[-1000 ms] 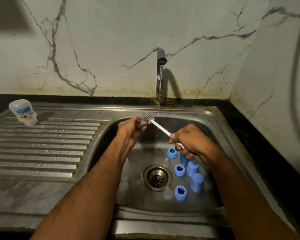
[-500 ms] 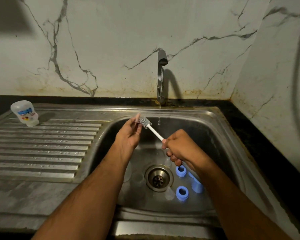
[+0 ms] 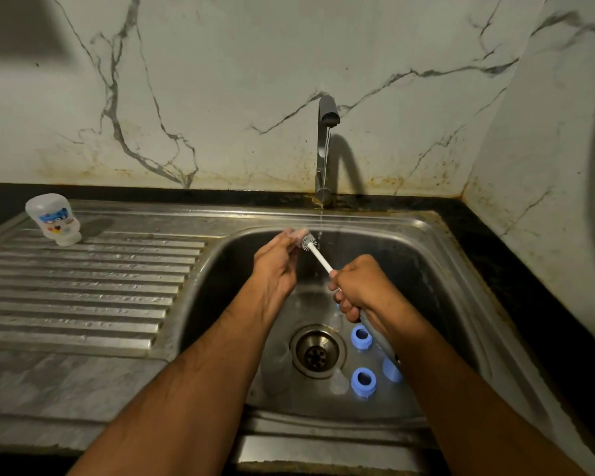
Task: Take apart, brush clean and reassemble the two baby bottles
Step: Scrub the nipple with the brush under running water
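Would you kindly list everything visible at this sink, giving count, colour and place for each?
Bottle body: one, clear with printed picture, upside down on the draining board, far left.
Blue rings: two, blue, basin floor right of the drain.
Blue cap: one, partly hidden by the right forearm.
Clear teat: one, near the drain.
Brush: one, white handle, grey bristles, over the basin.
Small clear part: one, against the bristles.
Tap: one, steel, thin stream running.
Sink: one, steel.
Left hand: pinches the clear part.
Right hand: grips the brush handle.
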The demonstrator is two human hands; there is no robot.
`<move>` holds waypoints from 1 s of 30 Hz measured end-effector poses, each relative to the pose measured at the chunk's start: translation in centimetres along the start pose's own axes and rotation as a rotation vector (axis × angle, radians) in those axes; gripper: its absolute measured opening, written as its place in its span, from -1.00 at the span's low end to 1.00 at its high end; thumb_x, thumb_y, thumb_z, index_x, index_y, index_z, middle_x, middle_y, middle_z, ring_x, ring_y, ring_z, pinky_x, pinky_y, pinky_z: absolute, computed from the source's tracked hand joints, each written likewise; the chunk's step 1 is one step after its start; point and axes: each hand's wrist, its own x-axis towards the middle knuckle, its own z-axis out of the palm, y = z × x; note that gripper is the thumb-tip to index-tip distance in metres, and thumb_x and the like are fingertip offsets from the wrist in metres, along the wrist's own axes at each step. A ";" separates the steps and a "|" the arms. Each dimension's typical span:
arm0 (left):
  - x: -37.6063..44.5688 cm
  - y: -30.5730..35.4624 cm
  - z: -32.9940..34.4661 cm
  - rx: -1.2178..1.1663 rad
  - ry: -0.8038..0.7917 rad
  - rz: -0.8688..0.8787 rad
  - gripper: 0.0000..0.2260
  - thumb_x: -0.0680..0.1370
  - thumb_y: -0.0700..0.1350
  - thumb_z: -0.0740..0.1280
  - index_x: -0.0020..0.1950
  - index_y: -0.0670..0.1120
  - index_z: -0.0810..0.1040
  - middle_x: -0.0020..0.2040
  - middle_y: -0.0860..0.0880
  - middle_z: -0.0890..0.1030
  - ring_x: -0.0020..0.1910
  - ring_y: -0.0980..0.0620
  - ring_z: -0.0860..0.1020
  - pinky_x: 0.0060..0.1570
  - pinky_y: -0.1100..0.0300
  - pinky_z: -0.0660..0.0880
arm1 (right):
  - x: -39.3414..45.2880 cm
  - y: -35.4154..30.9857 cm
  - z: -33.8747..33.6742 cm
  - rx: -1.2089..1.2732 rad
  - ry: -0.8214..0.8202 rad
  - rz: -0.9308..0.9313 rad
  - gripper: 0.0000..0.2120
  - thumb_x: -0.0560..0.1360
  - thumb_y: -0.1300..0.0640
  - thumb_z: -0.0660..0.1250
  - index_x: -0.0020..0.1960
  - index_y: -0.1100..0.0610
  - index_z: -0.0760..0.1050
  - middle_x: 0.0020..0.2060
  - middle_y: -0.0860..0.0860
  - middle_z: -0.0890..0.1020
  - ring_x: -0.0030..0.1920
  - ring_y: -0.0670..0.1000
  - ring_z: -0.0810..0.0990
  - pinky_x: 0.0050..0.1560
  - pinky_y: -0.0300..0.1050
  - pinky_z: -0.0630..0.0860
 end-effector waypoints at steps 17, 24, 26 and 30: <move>0.7 0.9 -0.8 -0.054 0.184 0.062 -0.71 0.54 -0.38 0.35 0.27 -0.38 0.54 0.14 -0.29 0.62 -0.04 -0.05 0.64 0.08 0.15 0.61 | -1.1 0.7 1.0 -0.566 0.139 -0.351 -0.75 0.66 0.04 0.27 -0.02 0.22 0.57 -0.20 0.09 0.60 -0.23 0.08 0.60 -0.19 -0.04 0.59; 1.0 0.8 -1.0 -0.025 0.203 -0.045 -0.74 0.58 -0.34 0.33 0.27 -0.34 0.56 0.17 -0.28 0.62 0.15 -0.10 0.61 0.19 0.10 0.56 | -0.8 0.4 0.7 -0.635 0.146 -0.359 -0.73 0.66 0.03 0.26 0.01 0.22 0.59 -0.18 0.10 0.62 -0.17 0.07 0.63 -0.16 -0.06 0.57; 1.3 1.2 -1.1 -0.053 0.234 -0.034 -0.71 0.58 -0.37 0.31 0.30 -0.37 0.52 0.16 -0.30 0.59 0.09 -0.10 0.58 0.09 0.08 0.56 | -0.9 0.7 0.9 -0.657 0.124 -0.393 -0.75 0.65 0.02 0.28 -0.07 0.18 0.55 -0.30 0.03 0.54 -0.30 0.00 0.54 -0.27 -0.11 0.48; 0.9 0.7 -0.6 0.042 0.155 -0.045 -0.74 0.59 -0.34 0.30 0.28 -0.35 0.53 0.11 -0.29 0.61 0.02 -0.10 0.60 -0.04 0.17 0.56 | -0.3 0.1 0.5 -0.690 0.210 -0.359 -0.75 0.64 0.00 0.29 -0.02 0.18 0.60 -0.23 0.08 0.58 -0.21 0.06 0.58 -0.26 -0.11 0.44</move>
